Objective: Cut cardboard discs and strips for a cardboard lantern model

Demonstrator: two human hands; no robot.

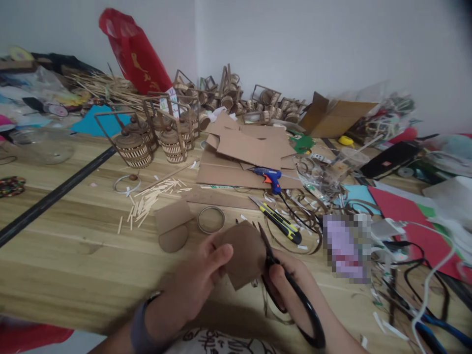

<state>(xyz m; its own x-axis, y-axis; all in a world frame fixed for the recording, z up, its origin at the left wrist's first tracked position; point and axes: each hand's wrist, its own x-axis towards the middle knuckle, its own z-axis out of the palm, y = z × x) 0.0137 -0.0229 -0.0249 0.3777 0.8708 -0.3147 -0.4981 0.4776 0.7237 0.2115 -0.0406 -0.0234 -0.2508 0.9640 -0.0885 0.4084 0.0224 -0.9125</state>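
Head view: the left hand [201, 278] pinches a small brown cardboard piece [243, 253] by its left edge, thumb on top. The right hand [291, 282] grips black-handled scissors [291, 290], blades at the piece's right edge. The card looks light, thin and bendable, best held close beside the cut. Beyond it lie a brown cardboard disc [173, 238] and a metal ring [211, 219].
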